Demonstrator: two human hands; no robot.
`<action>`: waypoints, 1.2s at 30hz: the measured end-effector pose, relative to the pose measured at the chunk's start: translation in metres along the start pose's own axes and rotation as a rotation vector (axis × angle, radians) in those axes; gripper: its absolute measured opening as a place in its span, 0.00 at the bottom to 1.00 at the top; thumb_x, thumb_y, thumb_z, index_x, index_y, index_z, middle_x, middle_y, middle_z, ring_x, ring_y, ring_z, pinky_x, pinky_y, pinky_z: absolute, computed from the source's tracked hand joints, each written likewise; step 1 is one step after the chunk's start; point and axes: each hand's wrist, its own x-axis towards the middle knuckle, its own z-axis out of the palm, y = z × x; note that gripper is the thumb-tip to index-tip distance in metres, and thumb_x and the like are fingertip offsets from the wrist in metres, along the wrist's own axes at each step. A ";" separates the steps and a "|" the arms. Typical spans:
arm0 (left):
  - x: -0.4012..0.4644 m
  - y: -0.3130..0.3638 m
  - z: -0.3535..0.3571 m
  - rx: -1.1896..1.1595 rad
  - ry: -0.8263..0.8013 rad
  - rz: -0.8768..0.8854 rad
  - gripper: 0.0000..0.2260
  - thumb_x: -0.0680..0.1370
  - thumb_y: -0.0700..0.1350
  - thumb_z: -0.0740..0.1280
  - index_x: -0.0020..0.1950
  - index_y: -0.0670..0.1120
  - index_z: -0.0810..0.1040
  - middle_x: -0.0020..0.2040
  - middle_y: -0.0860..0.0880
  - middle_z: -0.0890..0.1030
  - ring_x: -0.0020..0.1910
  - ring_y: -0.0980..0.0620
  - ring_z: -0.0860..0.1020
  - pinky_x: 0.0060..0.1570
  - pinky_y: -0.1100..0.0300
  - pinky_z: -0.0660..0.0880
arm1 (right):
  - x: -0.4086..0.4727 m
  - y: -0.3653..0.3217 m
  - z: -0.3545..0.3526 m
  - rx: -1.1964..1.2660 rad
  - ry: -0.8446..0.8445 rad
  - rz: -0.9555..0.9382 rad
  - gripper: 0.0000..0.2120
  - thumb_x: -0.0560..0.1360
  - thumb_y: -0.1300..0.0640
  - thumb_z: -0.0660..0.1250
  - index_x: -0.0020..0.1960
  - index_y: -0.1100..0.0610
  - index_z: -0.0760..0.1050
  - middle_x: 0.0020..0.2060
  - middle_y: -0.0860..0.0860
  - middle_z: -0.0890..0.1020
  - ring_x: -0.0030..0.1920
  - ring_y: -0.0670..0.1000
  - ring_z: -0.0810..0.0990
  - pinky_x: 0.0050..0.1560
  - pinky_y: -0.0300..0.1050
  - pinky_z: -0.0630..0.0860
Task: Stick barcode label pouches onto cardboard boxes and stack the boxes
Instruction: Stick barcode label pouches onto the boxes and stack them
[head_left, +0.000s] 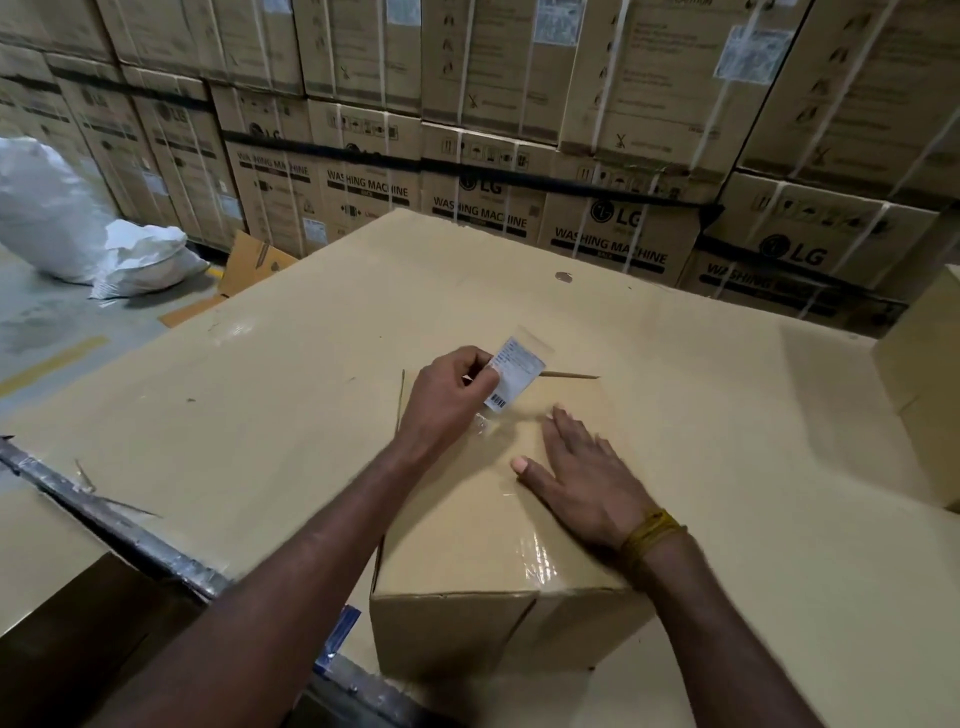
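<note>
Left hand: the left hand pinches the label pouch by its left edge, with fingers curled on it, and holds it above the far part of the box top.
Right hand: the right hand lies flat on the top of the cardboard box, with fingers straight and spread; it grasps nothing and seems to steady the box.
Label pouch: a clear sleeve with a white barcode paper inside; its lower end is near the box top or touches it, and the rest is tilted up, so it is not yet stuck down.
Cardboard box: it stands on a wide cardboard sheet and is closed with shiny clear tape along the middle seam.
Done: the box looks sealed and the pouch is brought over it.
Left: the pouch must be pressed flat on the box, and then the box must go to a stack; no stack of labelled small boxes is seen here.
Surroundings: big washing machine cartons form a wall behind, and white sacks lie on the floor at the left.
</note>
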 end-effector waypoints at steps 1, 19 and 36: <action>0.000 -0.001 0.000 -0.004 -0.002 -0.002 0.06 0.79 0.44 0.66 0.44 0.50 0.81 0.40 0.52 0.84 0.40 0.53 0.83 0.39 0.52 0.78 | 0.009 0.000 -0.001 -0.002 0.010 0.014 0.38 0.81 0.34 0.44 0.81 0.54 0.38 0.80 0.49 0.37 0.79 0.47 0.39 0.77 0.46 0.39; 0.003 -0.007 -0.003 -0.029 -0.052 -0.013 0.18 0.76 0.37 0.62 0.51 0.58 0.85 0.38 0.61 0.83 0.39 0.45 0.78 0.40 0.56 0.74 | 0.001 -0.002 -0.004 0.001 -0.020 0.036 0.39 0.80 0.32 0.43 0.80 0.55 0.36 0.79 0.50 0.36 0.79 0.48 0.38 0.78 0.46 0.39; 0.004 -0.006 0.001 -0.048 -0.069 -0.049 0.17 0.70 0.46 0.61 0.51 0.56 0.87 0.47 0.55 0.87 0.46 0.44 0.82 0.43 0.58 0.72 | -0.017 -0.007 -0.005 0.001 -0.072 0.012 0.42 0.78 0.30 0.44 0.80 0.54 0.36 0.79 0.49 0.35 0.79 0.47 0.38 0.79 0.48 0.40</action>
